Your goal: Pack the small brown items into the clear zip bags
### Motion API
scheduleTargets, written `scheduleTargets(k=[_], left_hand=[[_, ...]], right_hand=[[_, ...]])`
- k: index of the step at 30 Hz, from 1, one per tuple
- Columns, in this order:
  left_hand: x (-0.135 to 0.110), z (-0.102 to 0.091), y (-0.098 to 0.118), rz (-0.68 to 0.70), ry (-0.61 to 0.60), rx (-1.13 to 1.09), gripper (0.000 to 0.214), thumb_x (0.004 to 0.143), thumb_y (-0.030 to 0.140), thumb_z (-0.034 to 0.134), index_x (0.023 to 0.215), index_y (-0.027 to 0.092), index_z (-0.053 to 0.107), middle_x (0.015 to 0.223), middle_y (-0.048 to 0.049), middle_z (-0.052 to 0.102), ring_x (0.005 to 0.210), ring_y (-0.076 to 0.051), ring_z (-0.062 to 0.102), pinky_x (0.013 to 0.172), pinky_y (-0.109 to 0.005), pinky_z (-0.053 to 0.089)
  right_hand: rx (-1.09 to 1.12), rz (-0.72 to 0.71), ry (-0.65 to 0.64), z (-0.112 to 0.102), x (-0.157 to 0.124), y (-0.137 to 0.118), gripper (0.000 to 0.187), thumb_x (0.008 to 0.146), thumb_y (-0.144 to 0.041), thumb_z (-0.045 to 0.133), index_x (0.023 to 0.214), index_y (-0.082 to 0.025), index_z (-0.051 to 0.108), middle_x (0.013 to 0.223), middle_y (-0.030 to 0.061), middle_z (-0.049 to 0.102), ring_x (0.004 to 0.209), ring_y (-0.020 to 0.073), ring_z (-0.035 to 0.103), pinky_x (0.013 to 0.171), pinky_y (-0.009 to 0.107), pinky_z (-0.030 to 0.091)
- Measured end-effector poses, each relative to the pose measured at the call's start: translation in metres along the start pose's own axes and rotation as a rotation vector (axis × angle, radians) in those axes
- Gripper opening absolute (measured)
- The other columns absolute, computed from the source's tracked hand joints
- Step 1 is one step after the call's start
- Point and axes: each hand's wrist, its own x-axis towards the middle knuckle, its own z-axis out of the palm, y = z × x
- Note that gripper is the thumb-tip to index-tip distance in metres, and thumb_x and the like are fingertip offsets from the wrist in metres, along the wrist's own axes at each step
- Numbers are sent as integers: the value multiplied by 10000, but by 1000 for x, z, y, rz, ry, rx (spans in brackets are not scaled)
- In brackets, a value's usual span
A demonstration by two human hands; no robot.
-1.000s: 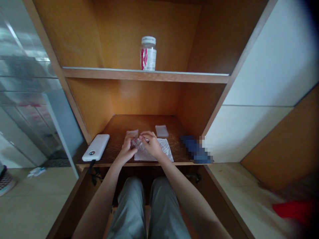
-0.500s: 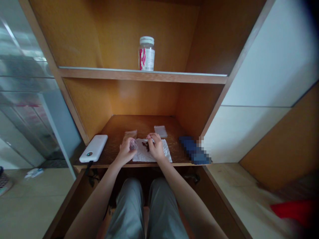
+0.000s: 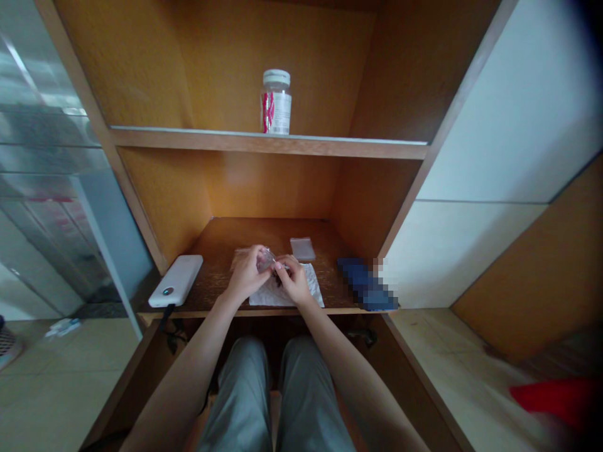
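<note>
My left hand [image 3: 249, 274] is closed round a small clear plastic bag [image 3: 267, 256] and holds it over a crumpled white paper [image 3: 308, 285]. Right beside it, my right hand [image 3: 293, 276] has its fingers pinched together at the bag's edge; what they hold is too small to make out. Small dark brown pieces [image 3: 277, 280] lie on the paper, partly covered by my fingers. Behind my left hand, another clear zip bag [image 3: 239, 256] rests on the wood, mostly hidden. A further small zip bag [image 3: 302, 248] lies flat beyond my right hand.
A white power bank [image 3: 176, 280] with a black cable lies at the left of the wooden surface [image 3: 221, 232]. On the right is a dark blue object [image 3: 362, 282], partly pixelated. A white-capped bottle [image 3: 276, 103] stands on the shelf above.
My left hand has moved right and slightly up with the clear bag, meeting my right hand. The right hand has stayed over the paper, its fingers now close to the bag.
</note>
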Motion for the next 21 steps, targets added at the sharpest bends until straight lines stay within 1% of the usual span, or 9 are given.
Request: scheduleTargets(k=[4,8,11,13,15,17,19,21], left_hand=[[2,-1,4,-5,-10,-31,394,662,271,610,1030,210,482,863,-33,579,844,-194,527,797,-344,386],[1,-2,4,-12,-13,-122,468,630,258,640,1063,208,469,896,-34,576,852,-184,530,784,-330,400],[0,-2,0,-79,-1,-241,517,608,287,674,1080,207,477,971,-58,573,889,-189,539,786,-330,413],[-2,-1,-4,-143,-14,-356,524,609,300,681,1085,200,487,977,-67,584,872,-186,556,761,-323,427],[-4,-1,-8,-211,-58,-489,509,630,318,668,1088,182,492,934,-67,602,798,-170,575,688,-297,443],[-7,-1,-13,-278,-143,-582,433,665,352,635,1036,158,525,811,-42,611,649,-137,564,572,-255,429],[-10,-1,-17,-315,-240,-613,338,701,396,590,924,143,574,643,1,569,494,-97,489,467,-222,370],[-13,-1,-21,-326,-300,-612,309,717,427,561,830,141,598,547,27,516,425,-79,421,422,-211,319]], right_hand=[[-6,32,29,1,0,0,170,819,-317,476,769,-189,576,807,45,606,790,159,553,737,294,426],[-17,29,27,2,1,0,190,837,-305,442,754,-189,567,793,44,600,781,158,553,738,290,427],[-9,56,35,2,0,1,214,853,-315,410,762,-188,556,771,38,589,749,149,553,704,270,433],[12,98,38,3,-2,3,225,861,-332,396,772,-188,544,734,26,582,696,139,552,654,252,433],[44,149,54,4,-3,7,238,868,-353,379,770,-191,523,683,12,572,633,130,547,602,240,429],[81,189,59,6,-4,10,238,871,-374,370,781,-196,501,629,-2,558,576,125,541,561,235,425],[104,209,39,7,-5,14,228,871,-385,367,810,-201,488,573,-17,540,524,122,530,527,232,419],[91,211,23,7,-5,15,224,871,-387,366,837,-201,488,537,-27,524,491,121,516,511,231,411]])
